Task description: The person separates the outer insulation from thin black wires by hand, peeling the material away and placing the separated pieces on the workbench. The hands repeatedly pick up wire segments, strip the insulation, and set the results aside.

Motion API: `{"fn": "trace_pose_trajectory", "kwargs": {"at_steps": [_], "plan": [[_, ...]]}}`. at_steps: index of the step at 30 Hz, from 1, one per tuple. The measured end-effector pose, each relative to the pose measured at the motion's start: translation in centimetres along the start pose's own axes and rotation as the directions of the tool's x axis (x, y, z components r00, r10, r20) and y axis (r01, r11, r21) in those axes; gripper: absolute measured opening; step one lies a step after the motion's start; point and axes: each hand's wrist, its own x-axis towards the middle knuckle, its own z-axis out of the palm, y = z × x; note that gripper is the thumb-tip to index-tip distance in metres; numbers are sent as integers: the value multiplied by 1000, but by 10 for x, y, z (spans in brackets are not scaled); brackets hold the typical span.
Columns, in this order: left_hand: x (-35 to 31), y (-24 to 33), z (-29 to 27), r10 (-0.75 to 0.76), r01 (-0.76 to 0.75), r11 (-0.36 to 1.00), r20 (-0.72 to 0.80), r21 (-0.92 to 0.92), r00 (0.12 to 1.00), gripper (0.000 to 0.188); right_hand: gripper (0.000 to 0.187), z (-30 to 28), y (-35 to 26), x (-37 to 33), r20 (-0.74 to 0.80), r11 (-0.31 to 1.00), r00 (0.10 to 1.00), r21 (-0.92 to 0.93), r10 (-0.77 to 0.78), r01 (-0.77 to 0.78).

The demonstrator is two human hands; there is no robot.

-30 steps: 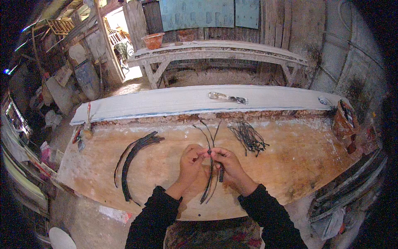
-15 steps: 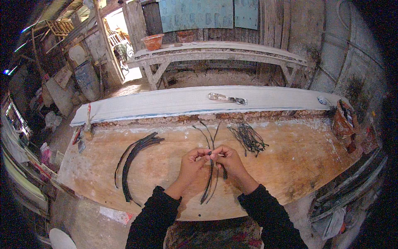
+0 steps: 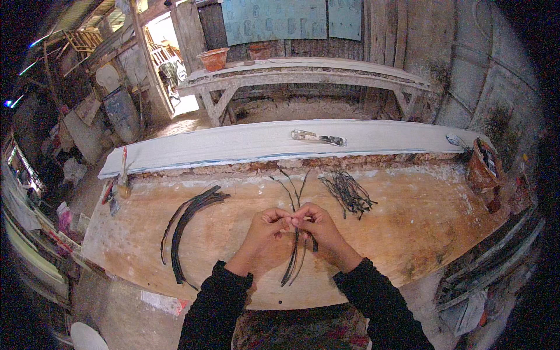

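Note:
Over the middle of the wooden board, my left hand and my right hand meet fingertip to fingertip. Both are closed in a pinch on thin black strips, whose ends stick out beyond my fingers and back toward me. The pinched spot itself is hidden by my fingers. A short black piece hangs below my right hand. To the left lies a curved bundle of black strips. Right of the far strip ends sits a loose tangle of short black strips.
The wooden board ends at a raised white slab with a stained putty-knife-like tool on it. A brush-like tool stands at the left. At the right is an orange-brown container. Behind stands a long bench with an orange pot.
My fingertips have closed more tightly together, and the small dark spot between them is now covered. Both hands stay in nearly the same place; the bundles lie still.

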Motion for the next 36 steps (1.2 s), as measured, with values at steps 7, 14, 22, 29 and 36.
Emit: {"fn": "trace_pose_trajectory", "kwargs": {"at_steps": [7, 14, 22, 29, 36], "plan": [[7, -6, 3, -3, 0, 998, -47, -61, 999, 10, 11, -3, 21, 7, -69, 979, 986, -154, -149, 137], [7, -11, -3, 34, -14, 915, 44, -403, 998, 13, 16, 8, 12, 0, -42, 991, 990, -11, -133, 132], [-3, -16, 10, -16, 62, 829, 87, -555, 996, 18, 13, 14, 7, -2, 22, 983, 992, 144, -121, 117], [-2, -7, 5, -133, 132, 883, 30, -451, 991, 13, 14, 23, 2, -9, -37, 990, 991, -56, -131, 129], [0, -6, -3, -151, 132, 924, -25, -359, 988, 11, 16, 14, 22, -8, 102, 913, 945, -243, -311, 327]]}}
